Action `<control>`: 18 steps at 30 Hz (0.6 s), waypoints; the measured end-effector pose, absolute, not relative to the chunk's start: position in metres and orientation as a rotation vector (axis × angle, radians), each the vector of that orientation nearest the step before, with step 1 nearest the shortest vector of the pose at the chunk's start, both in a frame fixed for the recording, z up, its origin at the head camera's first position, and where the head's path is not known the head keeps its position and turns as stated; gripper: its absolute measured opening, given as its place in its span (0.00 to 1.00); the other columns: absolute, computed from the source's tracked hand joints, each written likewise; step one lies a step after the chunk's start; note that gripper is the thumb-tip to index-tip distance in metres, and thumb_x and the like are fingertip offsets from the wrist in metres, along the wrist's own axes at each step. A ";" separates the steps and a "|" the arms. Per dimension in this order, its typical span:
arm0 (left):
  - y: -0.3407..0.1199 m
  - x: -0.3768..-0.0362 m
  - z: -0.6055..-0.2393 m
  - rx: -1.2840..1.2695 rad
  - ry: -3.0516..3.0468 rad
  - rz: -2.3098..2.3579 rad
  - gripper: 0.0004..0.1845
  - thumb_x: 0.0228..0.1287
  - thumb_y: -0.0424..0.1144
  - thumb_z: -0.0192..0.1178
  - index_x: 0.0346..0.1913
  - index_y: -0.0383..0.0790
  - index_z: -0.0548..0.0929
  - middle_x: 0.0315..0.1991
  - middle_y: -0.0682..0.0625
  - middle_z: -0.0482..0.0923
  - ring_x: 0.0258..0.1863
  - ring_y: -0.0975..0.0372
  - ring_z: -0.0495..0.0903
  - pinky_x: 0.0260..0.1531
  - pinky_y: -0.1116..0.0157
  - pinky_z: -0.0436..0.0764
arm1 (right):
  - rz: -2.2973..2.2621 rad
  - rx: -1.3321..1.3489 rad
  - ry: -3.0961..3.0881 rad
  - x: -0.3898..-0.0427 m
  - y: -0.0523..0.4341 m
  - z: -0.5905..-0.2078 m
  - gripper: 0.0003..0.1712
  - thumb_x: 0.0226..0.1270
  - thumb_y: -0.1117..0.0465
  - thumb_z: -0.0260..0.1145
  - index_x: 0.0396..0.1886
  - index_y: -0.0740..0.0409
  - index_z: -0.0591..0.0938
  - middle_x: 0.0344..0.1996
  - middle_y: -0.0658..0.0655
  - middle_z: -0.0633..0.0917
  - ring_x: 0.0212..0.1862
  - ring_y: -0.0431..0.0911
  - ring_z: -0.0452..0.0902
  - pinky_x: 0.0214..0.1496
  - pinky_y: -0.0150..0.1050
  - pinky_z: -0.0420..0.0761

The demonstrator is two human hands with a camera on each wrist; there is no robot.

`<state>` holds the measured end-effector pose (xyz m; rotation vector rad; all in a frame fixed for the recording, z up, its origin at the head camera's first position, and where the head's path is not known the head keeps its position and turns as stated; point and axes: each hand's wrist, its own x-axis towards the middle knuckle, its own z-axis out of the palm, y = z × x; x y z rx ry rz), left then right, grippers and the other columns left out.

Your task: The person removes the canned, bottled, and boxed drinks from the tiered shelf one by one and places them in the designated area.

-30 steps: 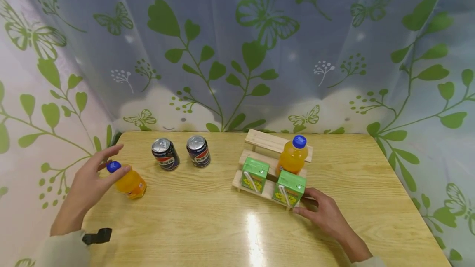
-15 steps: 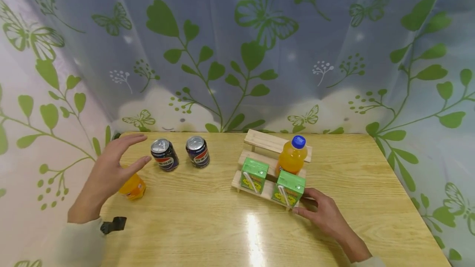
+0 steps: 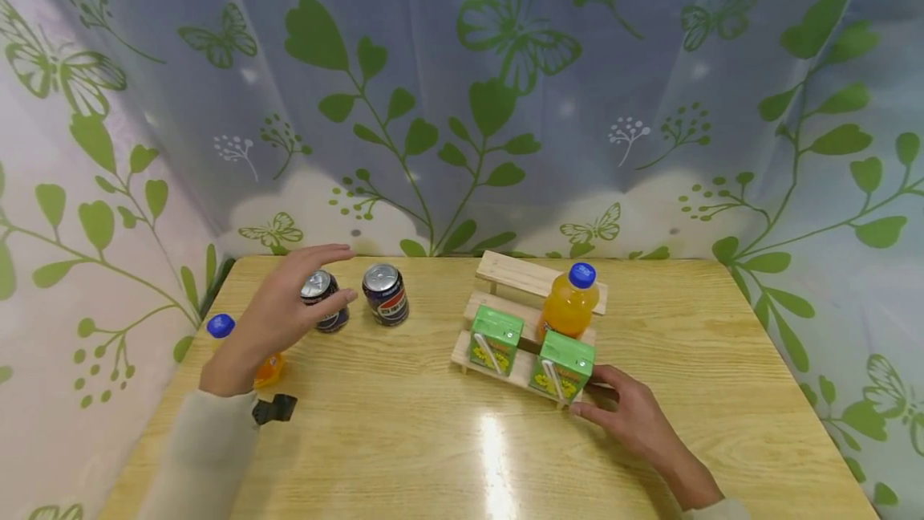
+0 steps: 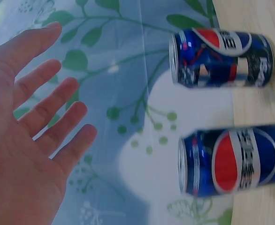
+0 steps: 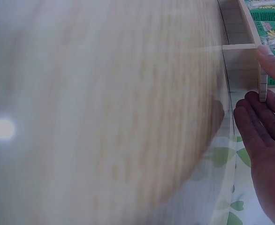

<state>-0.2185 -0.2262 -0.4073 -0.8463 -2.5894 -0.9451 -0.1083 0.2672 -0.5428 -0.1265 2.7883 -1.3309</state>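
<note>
My left hand (image 3: 289,307) hovers open with spread fingers just left of and over a dark blue cola can (image 3: 328,305), partly hiding it; a second can (image 3: 386,294) stands beside it. The left wrist view shows the open palm (image 4: 29,136) apart from both cans (image 4: 222,58) (image 4: 233,159). An orange juice bottle (image 3: 269,369) with a blue cap sits behind my left wrist. My right hand (image 3: 624,412) rests flat on the table, fingers (image 5: 262,122) touching the front right corner of the wooden rack (image 3: 520,275).
The rack holds two green juice boxes (image 3: 496,339) (image 3: 563,366) and a second orange bottle (image 3: 570,303). The wooden table (image 3: 433,440) is ringed by a leaf-print curtain (image 3: 462,103) at the back and both sides.
My left hand has left the orange bottle and moved right towards the two cans, fingers still spread. The bottle stays on the table. The right hand has not moved.
</note>
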 end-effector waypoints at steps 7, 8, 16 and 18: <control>-0.189 -0.225 -0.406 -0.931 -2.630 -1.019 0.31 0.72 0.38 0.75 0.75 0.41 0.79 0.76 0.40 0.76 0.77 0.42 0.72 0.76 0.35 0.70 | -1.360 -0.149 2.805 -0.109 0.268 -0.544 0.32 0.64 0.57 0.85 0.62 0.66 0.84 0.58 0.65 0.89 0.61 0.62 0.87 0.63 0.52 0.89; -0.183 -0.226 -0.406 -0.940 -2.639 -1.041 0.30 0.73 0.39 0.74 0.75 0.41 0.79 0.76 0.41 0.75 0.77 0.43 0.72 0.77 0.36 0.70 | -1.365 -0.152 2.807 -0.109 0.268 -0.545 0.31 0.63 0.57 0.85 0.62 0.66 0.85 0.58 0.65 0.89 0.61 0.62 0.87 0.63 0.52 0.89; -0.148 -0.232 -0.401 -0.973 -2.708 -1.114 0.31 0.76 0.47 0.72 0.77 0.45 0.78 0.78 0.46 0.75 0.79 0.48 0.71 0.79 0.39 0.71 | -1.359 -0.152 2.804 -0.109 0.268 -0.546 0.32 0.64 0.56 0.85 0.62 0.66 0.84 0.58 0.64 0.89 0.61 0.61 0.87 0.63 0.51 0.89; -0.141 -0.233 -0.401 -0.984 -2.722 -1.131 0.31 0.76 0.48 0.71 0.77 0.47 0.78 0.78 0.48 0.75 0.79 0.49 0.71 0.78 0.40 0.73 | -1.355 -0.155 2.806 -0.109 0.269 -0.546 0.32 0.64 0.55 0.84 0.62 0.65 0.84 0.58 0.64 0.89 0.61 0.61 0.87 0.63 0.51 0.89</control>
